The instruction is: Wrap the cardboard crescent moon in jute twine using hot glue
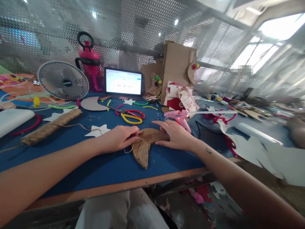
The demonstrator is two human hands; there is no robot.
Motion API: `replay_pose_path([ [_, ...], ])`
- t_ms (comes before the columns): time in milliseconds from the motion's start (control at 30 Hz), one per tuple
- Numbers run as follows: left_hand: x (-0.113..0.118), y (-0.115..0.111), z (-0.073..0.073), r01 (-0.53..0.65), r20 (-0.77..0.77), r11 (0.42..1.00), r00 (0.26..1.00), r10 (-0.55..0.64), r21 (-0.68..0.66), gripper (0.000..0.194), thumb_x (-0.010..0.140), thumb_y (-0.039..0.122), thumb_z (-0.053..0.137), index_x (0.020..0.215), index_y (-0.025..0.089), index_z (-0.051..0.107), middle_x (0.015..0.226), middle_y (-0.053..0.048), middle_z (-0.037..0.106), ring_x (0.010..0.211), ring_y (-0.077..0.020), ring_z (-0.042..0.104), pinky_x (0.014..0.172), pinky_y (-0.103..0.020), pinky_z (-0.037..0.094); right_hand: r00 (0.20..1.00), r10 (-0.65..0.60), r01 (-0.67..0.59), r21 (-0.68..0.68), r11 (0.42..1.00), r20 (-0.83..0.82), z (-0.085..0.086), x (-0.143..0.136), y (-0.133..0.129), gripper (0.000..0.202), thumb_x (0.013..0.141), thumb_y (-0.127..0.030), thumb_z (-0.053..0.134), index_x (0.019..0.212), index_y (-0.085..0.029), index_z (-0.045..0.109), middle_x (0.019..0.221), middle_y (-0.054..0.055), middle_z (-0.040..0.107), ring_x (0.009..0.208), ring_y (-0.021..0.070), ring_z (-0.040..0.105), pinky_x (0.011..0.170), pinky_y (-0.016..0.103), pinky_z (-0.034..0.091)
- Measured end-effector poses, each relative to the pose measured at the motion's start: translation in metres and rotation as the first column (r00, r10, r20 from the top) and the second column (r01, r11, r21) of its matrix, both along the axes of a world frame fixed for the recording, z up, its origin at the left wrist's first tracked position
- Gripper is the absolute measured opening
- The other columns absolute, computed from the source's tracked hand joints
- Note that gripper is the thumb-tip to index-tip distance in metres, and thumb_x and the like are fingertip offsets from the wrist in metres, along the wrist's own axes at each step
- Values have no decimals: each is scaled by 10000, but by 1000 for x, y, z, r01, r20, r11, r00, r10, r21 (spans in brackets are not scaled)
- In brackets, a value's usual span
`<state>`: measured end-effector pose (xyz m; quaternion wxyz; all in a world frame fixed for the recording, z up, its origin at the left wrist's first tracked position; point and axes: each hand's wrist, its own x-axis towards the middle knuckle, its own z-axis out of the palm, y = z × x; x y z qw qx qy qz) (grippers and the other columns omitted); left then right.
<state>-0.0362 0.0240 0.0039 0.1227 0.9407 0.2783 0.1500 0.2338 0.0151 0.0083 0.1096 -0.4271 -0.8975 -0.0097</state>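
Tan, thin jute twine (128, 152), apparently pinched in the left hand's (119, 137) fingers, seems mid-laying onto the brown, crescent-shaped cardboard (145, 144) beneath the right hand's (177, 135) parted fingers, calling next for snug guiding.

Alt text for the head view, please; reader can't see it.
A person's left hand and right hand touch opposite sides of a brown crescent, partly covered in cord, on a blue tabletop. Scissors and a pink glue gun are just beyond.
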Motion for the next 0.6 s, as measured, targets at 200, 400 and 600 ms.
replay_pose_path([
  [200,-8,-9,3,7,-57,998,998,-3,57,221,939,319,386,799,187,496,1023,-83,654,840,-196,619,703,-281,434,995,-82,80,38,996,60,-2,0,-23,533,833,-533,510,1238,-188,474,899,91,584,862,260,546,749,370,413],
  [400,-5,-16,5,-43,-60,989,997,52,144,201,924,272,405,773,177,499,975,-85,618,893,-219,572,773,-334,445,998,-58,58,-21,998,24,-4,0,-32,455,845,-451,508,1205,-182,439,822,60,595,853,247,576,710,333,416],
  [600,-1,-28,8,-199,-107,980,974,200,15,150,894,256,444,787,178,515,860,-46,539,728,-182,535,635,-310,428,988,-147,152,-99,983,55,-1,-6,-47,487,822,-457,504,1208,-172,421,692,21,587,698,213,589,599,286,386],
])
